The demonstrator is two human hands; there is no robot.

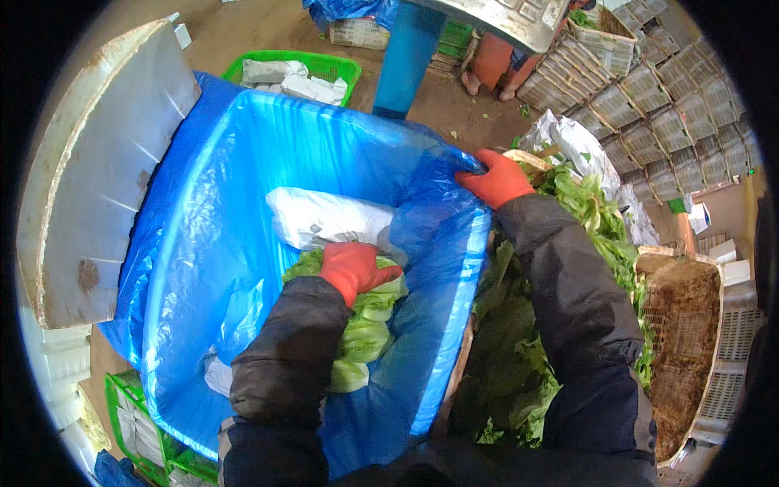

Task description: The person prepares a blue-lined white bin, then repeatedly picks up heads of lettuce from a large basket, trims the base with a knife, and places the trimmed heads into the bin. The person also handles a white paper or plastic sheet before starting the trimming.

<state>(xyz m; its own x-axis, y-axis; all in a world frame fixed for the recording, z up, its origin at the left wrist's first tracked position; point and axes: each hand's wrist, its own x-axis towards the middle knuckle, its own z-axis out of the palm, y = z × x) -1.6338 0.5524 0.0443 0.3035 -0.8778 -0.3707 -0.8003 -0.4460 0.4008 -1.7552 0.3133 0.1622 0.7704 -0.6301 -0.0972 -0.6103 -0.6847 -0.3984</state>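
A large crate lined with blue plastic film (pixel 201 201) stands before me. Inside it, a row of green leafy heads, perhaps lettuce (pixel 365 332), lies below a white wrapped bundle (pixel 331 216). My left hand (pixel 359 268), in a red-orange glove, rests on the upper part of the leafy row, with its thumb pointing right; whether it grips a head cannot be told. My right hand (pixel 499 179), gloved alike, holds the edge of the blue film at the crate's upper right corner. Another white piece (pixel 219 372) shows low in the crate, partly behind my left sleeve.
Loose leafy greens (pixel 508 341) fill the space right of the crate. A soiled basket (pixel 681 341) stands farther right. Green crates with white bundles (pixel 353 79) lie beyond and lower left. A scale-like device on a blue post (pixel 405 61) and a person's legs (pixel 493 67) are ahead.
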